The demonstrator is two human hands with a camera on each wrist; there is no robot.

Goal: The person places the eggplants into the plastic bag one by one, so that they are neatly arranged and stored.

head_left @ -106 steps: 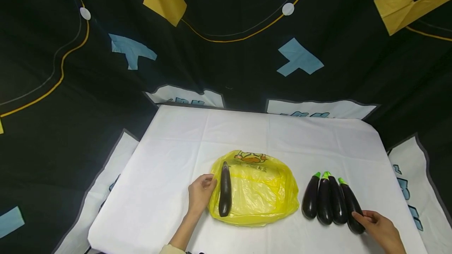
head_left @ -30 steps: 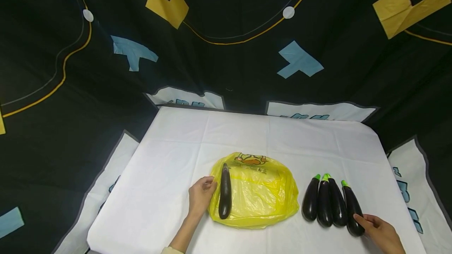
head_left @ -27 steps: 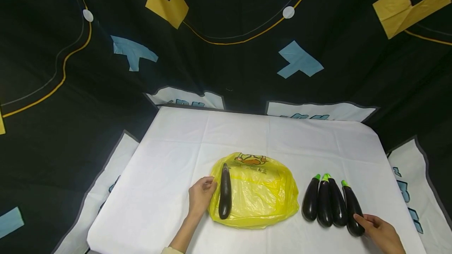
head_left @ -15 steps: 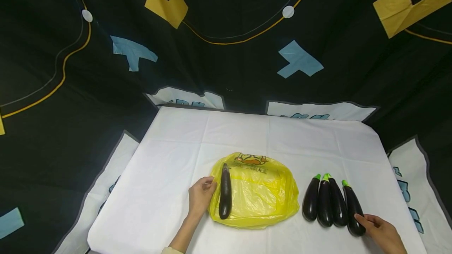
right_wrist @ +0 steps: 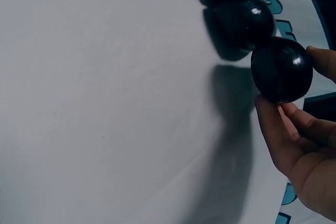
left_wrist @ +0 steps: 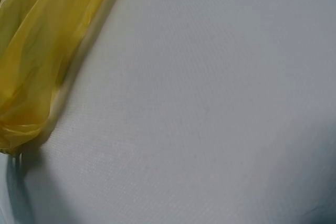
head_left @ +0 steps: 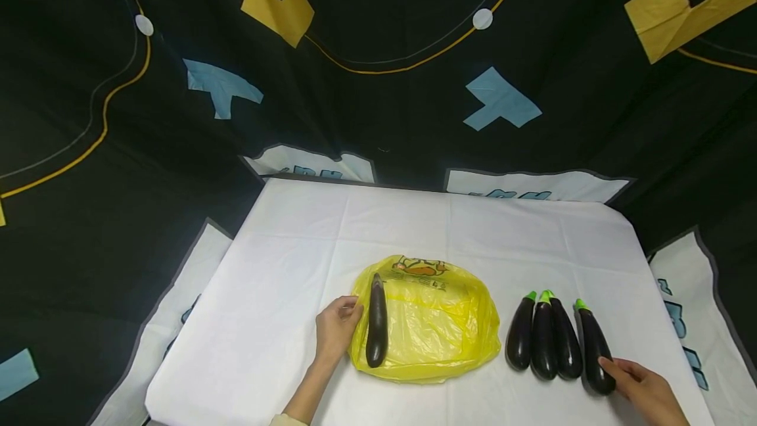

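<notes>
A yellow plastic bag (head_left: 437, 327) lies spread on the white table, with one dark eggplant (head_left: 376, 327) along its left side; no green stem shows on that one. My left hand (head_left: 336, 329) pinches the bag's left edge between thumb and fingers. At the right, my right hand (head_left: 644, 388) grips the rounded lower end of another eggplant (head_left: 594, 344) with a green stem. In the right wrist view that eggplant's end (right_wrist: 282, 70) sits between thumb and fingertips, a shadow on the cloth beside it. The left wrist view shows bag and cloth, no hand.
Three green-stemmed eggplants lie side by side left of the gripped one: a left one (head_left: 520, 334), a middle one (head_left: 543, 340) and a right one (head_left: 566, 340). The white tablecloth (head_left: 248, 321) extends around them. A black curtain (head_left: 378, 117) hangs behind.
The eggplant in my right hand has shifted a little to the right, widening the gap from the other three. My left hand and the bag hold their place.
</notes>
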